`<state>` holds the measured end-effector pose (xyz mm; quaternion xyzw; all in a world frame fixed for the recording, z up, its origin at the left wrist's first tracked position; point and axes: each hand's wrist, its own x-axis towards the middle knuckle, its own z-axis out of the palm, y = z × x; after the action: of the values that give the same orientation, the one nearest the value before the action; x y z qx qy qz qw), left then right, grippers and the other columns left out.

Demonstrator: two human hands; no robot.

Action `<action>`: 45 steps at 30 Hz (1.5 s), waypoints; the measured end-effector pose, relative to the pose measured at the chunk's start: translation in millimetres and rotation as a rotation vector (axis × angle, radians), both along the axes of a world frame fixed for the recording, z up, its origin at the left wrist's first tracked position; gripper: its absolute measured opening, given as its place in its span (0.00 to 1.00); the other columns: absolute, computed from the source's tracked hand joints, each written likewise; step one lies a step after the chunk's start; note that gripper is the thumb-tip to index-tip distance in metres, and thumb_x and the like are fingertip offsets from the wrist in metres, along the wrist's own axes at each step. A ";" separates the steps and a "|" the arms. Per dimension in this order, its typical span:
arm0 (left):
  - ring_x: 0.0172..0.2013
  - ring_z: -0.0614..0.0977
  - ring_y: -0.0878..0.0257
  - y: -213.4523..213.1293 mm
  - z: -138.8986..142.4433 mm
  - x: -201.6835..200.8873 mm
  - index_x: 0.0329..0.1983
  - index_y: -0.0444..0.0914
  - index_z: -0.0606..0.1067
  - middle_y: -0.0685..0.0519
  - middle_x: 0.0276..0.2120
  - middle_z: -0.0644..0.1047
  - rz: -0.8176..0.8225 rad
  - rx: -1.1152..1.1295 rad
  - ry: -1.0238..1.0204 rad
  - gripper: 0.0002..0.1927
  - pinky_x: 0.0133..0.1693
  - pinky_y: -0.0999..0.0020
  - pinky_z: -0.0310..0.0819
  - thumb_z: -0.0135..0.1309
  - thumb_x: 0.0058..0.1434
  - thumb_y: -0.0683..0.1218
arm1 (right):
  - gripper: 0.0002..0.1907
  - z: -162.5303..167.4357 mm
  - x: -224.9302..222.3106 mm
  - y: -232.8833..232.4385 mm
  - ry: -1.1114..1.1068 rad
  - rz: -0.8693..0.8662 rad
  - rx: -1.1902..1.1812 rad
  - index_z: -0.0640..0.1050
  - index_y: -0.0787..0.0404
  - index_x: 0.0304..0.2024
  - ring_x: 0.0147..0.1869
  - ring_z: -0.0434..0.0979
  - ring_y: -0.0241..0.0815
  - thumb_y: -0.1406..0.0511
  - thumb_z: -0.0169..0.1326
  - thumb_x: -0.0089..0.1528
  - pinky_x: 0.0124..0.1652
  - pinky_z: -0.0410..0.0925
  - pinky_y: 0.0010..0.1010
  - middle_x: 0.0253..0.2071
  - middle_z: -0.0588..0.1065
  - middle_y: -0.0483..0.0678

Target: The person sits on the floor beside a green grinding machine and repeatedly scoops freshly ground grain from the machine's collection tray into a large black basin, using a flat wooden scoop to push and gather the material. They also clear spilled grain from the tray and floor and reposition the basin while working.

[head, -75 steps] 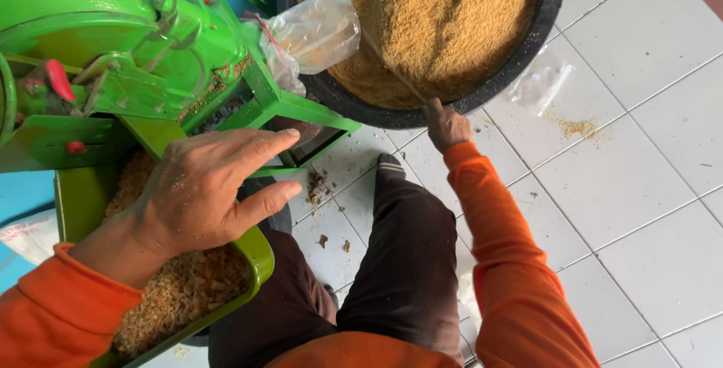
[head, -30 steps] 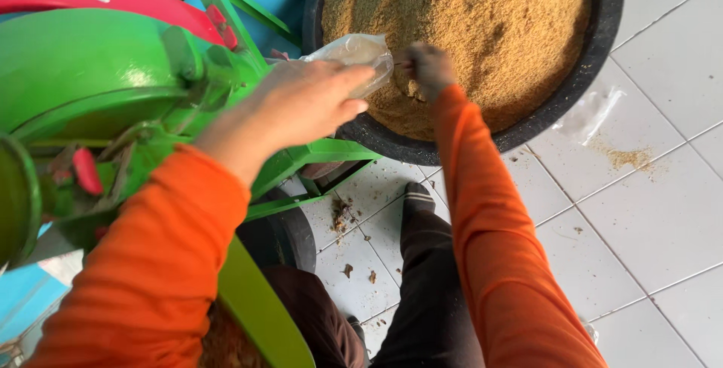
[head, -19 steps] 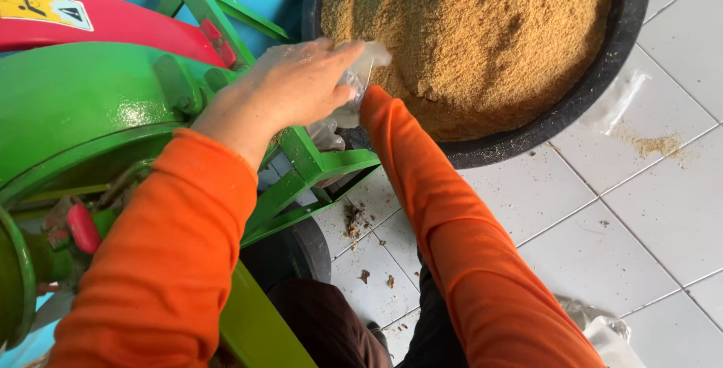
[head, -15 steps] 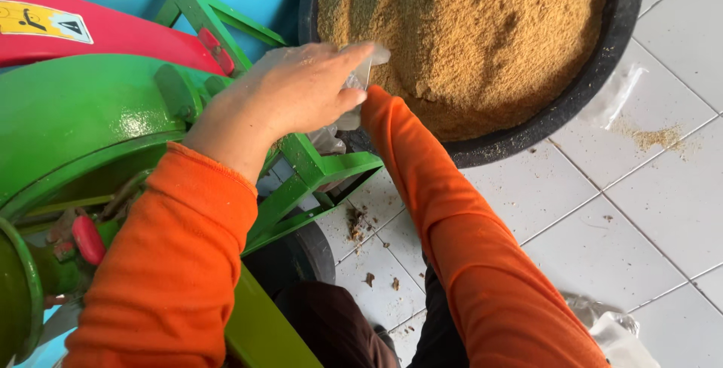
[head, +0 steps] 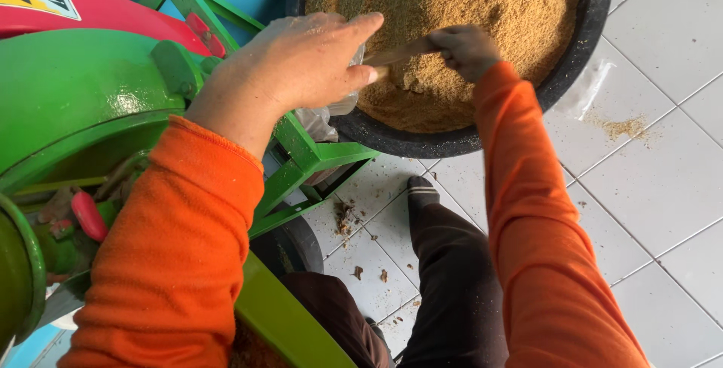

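A green-painted metal grinding machine (head: 83, 104) fills the left of the view, with a red panel (head: 98, 10) above it and a green angle-iron frame (head: 301, 157) reaching toward the middle. Beside it, on the white tiled floor (head: 663, 187), stands a wide round black tub (head: 452, 138) heaped with coarse golden-brown ground meal (head: 467, 6). The person's dark-trousered leg (head: 452, 277) stretches out below the tub, with crumbs of meal scattered on the tiles near the frame.

The left hand (head: 301, 63), in an orange sleeve, lies palm down over the tub's near rim, its fingers bunched on a crumpled clear plastic bag (head: 324, 116) that hangs between frame and tub. The right hand (head: 467, 48) is over the meal inside the tub, fingers curled tight round a thin light-brown wooden stick (head: 395, 55) whose other end runs under the left hand's fingertips.

A second clear plastic bag (head: 591, 89) lies flat on the floor just beside the tub, near a small spill of meal (head: 621, 127).
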<state>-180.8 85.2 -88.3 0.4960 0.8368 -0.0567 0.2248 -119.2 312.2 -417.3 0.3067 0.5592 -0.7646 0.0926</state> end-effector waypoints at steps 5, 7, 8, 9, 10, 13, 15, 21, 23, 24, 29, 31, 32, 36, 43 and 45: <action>0.52 0.79 0.42 2.6 -3.7 2.1 0.73 0.42 0.58 0.40 0.55 0.76 0.022 -0.079 -0.010 0.35 0.50 0.48 0.73 0.51 0.66 0.56 | 0.14 10.8 -58.7 -104.3 0.158 0.289 -0.048 0.84 0.62 0.49 0.43 0.83 0.40 0.62 0.55 0.66 0.44 0.77 0.32 0.47 0.83 0.51; 0.52 0.79 0.42 2.8 -5.4 3.2 0.73 0.43 0.58 0.40 0.56 0.75 0.012 -0.144 0.001 0.35 0.51 0.49 0.74 0.51 0.65 0.57 | 0.14 13.9 -75.3 -145.6 0.212 0.337 -0.099 0.84 0.61 0.49 0.42 0.82 0.39 0.62 0.55 0.66 0.43 0.76 0.32 0.46 0.83 0.50; 0.52 0.79 0.43 2.7 -5.7 3.5 0.72 0.43 0.59 0.41 0.56 0.75 0.018 -0.141 0.006 0.34 0.50 0.48 0.74 0.51 0.65 0.57 | 0.14 14.8 -79.9 -161.0 0.221 0.342 -0.113 0.84 0.60 0.49 0.42 0.81 0.39 0.61 0.56 0.66 0.43 0.75 0.31 0.45 0.83 0.49; 0.52 0.79 0.43 2.1 -5.9 4.5 0.72 0.43 0.59 0.42 0.57 0.75 0.023 -0.139 0.009 0.34 0.50 0.48 0.74 0.51 0.65 0.57 | 0.14 14.9 -84.1 -171.2 0.225 0.341 -0.118 0.84 0.60 0.49 0.41 0.81 0.39 0.61 0.56 0.66 0.42 0.75 0.31 0.45 0.83 0.49; 0.52 0.79 0.43 1.7 -5.6 5.1 0.72 0.43 0.60 0.43 0.57 0.75 0.027 -0.138 0.010 0.33 0.50 0.48 0.74 0.51 0.65 0.56 | 0.14 14.7 -85.5 -179.5 0.229 0.342 -0.118 0.84 0.59 0.49 0.41 0.80 0.38 0.60 0.56 0.66 0.42 0.74 0.30 0.44 0.83 0.48; 0.51 0.79 0.43 1.0 -2.6 6.9 0.72 0.44 0.59 0.43 0.58 0.74 0.037 -0.133 -0.005 0.34 0.49 0.48 0.74 0.51 0.65 0.56 | 0.14 11.0 -86.5 -176.9 0.212 0.356 -0.053 0.85 0.58 0.49 0.39 0.78 0.37 0.59 0.57 0.66 0.40 0.72 0.29 0.43 0.83 0.46; 0.51 0.79 0.42 1.8 1.3 6.8 0.73 0.44 0.58 0.41 0.56 0.75 0.037 -0.130 -0.002 0.35 0.50 0.48 0.73 0.51 0.65 0.58 | 0.14 7.0 -84.7 -153.7 0.191 0.366 0.025 0.85 0.57 0.49 0.38 0.77 0.36 0.59 0.57 0.66 0.39 0.71 0.28 0.42 0.83 0.45; 0.53 0.78 0.42 3.1 10.4 11.2 0.72 0.44 0.59 0.40 0.55 0.76 0.049 -0.118 -0.014 0.34 0.51 0.48 0.73 0.51 0.65 0.58 | 0.14 2.8 -42.7 -15.7 0.093 0.233 0.297 0.86 0.54 0.49 0.35 0.73 0.34 0.56 0.59 0.66 0.36 0.68 0.26 0.39 0.83 0.42; 0.54 0.77 0.42 2.8 11.0 12.1 0.72 0.44 0.59 0.40 0.55 0.76 0.035 -0.098 -0.021 0.34 0.52 0.47 0.72 0.51 0.65 0.58 | 0.14 8.1 -13.1 23.5 0.001 0.093 0.319 0.84 0.57 0.48 0.29 0.66 0.34 0.56 0.59 0.67 0.29 0.64 0.25 0.37 0.82 0.42; 0.54 0.77 0.42 2.7 10.7 12.2 0.72 0.44 0.59 0.40 0.56 0.75 0.033 -0.091 -0.023 0.35 0.52 0.47 0.72 0.51 0.65 0.58 | 0.14 10.7 8.1 41.2 0.258 0.194 0.694 0.84 0.59 0.51 0.32 0.70 0.33 0.60 0.56 0.70 0.32 0.67 0.25 0.40 0.81 0.46; 0.56 0.76 0.41 -1.2 4.7 7.5 0.72 0.43 0.59 0.39 0.57 0.74 0.027 -0.087 -0.011 0.35 0.54 0.47 0.70 0.52 0.65 0.58 | 0.11 45.5 86.4 59.7 0.262 -0.181 0.607 0.79 0.68 0.51 0.34 0.79 0.33 0.65 0.57 0.71 0.33 0.73 0.24 0.39 0.79 0.51; 0.56 0.75 0.41 -3.1 0.3 5.3 0.71 0.43 0.60 0.39 0.58 0.74 0.009 -0.070 0.007 0.35 0.54 0.47 0.69 0.53 0.64 0.58 | 0.09 51.7 112.1 46.4 0.334 -0.205 0.705 0.78 0.68 0.51 0.36 0.82 0.34 0.67 0.55 0.73 0.34 0.76 0.24 0.42 0.81 0.51; 0.56 0.75 0.41 -4.2 -1.9 4.5 0.71 0.43 0.60 0.39 0.57 0.74 0.004 -0.067 0.003 0.35 0.54 0.47 0.69 0.53 0.64 0.58 | 0.07 51.5 126.0 36.8 0.330 -0.191 0.779 0.78 0.66 0.50 0.37 0.84 0.33 0.67 0.54 0.74 0.34 0.77 0.23 0.42 0.81 0.50; 0.55 0.77 0.40 -7.7 -6.6 1.2 0.71 0.41 0.63 0.39 0.55 0.76 -0.066 -0.005 0.030 0.33 0.53 0.46 0.71 0.53 0.65 0.57 | 0.05 32.4 158.1 -20.0 0.448 -0.129 0.884 0.80 0.63 0.49 0.38 0.83 0.37 0.68 0.54 0.73 0.36 0.78 0.25 0.40 0.81 0.51; 0.50 0.81 0.41 -10.3 11.0 27.2 0.66 0.42 0.70 0.41 0.51 0.80 -0.091 0.085 0.125 0.24 0.49 0.44 0.76 0.51 0.70 0.55 | 0.11 21.0 150.3 -89.8 -0.081 0.525 0.989 0.74 0.66 0.46 0.33 0.84 0.49 0.63 0.47 0.71 0.31 0.80 0.37 0.41 0.76 0.57; 0.49 0.80 0.41 -16.6 26.0 44.7 0.67 0.43 0.69 0.39 0.51 0.78 -0.114 0.080 0.103 0.27 0.47 0.45 0.76 0.53 0.67 0.55 | 0.13 26.2 150.0 -100.7 -0.166 0.588 1.015 0.73 0.66 0.47 0.38 0.83 0.54 0.61 0.46 0.73 0.37 0.77 0.43 0.39 0.78 0.61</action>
<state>-136.1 68.6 -62.2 0.5478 0.8193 -0.0615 0.1578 30.8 211.5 -391.1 0.2036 0.9074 -0.3172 0.1859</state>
